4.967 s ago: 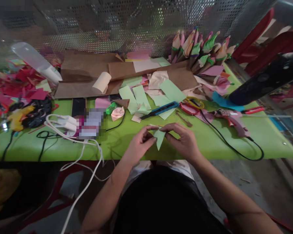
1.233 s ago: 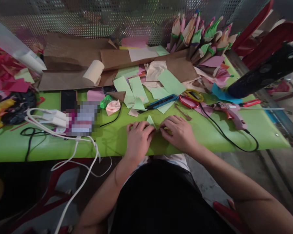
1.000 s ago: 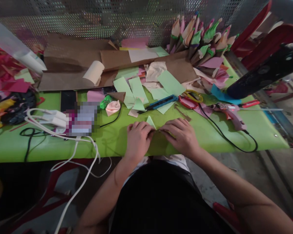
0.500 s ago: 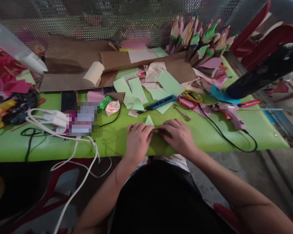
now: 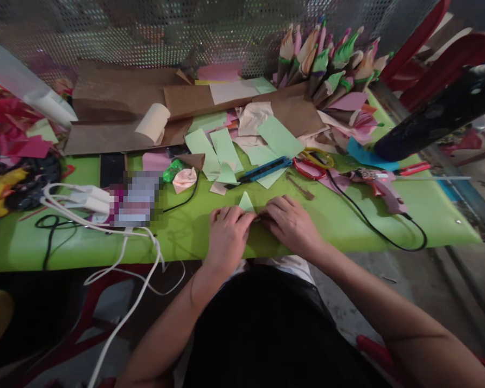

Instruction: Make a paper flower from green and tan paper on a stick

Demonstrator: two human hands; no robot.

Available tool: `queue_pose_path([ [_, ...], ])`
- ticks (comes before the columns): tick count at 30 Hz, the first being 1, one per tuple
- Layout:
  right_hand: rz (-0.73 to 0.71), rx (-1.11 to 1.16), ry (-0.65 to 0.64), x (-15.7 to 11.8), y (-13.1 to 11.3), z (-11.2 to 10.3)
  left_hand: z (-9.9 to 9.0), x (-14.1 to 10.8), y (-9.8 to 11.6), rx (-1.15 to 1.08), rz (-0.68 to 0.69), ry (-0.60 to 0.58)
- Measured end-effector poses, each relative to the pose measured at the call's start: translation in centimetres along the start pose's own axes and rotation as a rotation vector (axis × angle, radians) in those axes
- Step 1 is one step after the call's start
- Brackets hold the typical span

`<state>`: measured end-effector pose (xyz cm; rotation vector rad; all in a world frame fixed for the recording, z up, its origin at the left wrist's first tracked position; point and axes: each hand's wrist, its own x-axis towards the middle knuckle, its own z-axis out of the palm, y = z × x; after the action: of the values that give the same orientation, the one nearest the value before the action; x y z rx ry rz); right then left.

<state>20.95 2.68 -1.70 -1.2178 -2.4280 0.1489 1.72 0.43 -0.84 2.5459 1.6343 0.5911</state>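
Your left hand pinches the lower edge of a small pale-green folded paper triangle at the centre of the frame, over the bright green padded desk. Your right hand meets it with bunched fingertips; I cannot tell whether they grip the paper. A blue plastic box cutter lies just above.

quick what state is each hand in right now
Left hand: closed, holding the small green paper piece.
Right hand: curled, close to the left; whether it holds anything is hidden.
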Motion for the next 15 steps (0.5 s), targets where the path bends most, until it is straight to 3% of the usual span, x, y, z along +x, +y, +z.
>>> queue_pose_path([
  [15,0.032,0.061,0.023,-0.15,-0.47,-0.08,0.0,-0.94,0.39,0.031,0.058,0.08],
])
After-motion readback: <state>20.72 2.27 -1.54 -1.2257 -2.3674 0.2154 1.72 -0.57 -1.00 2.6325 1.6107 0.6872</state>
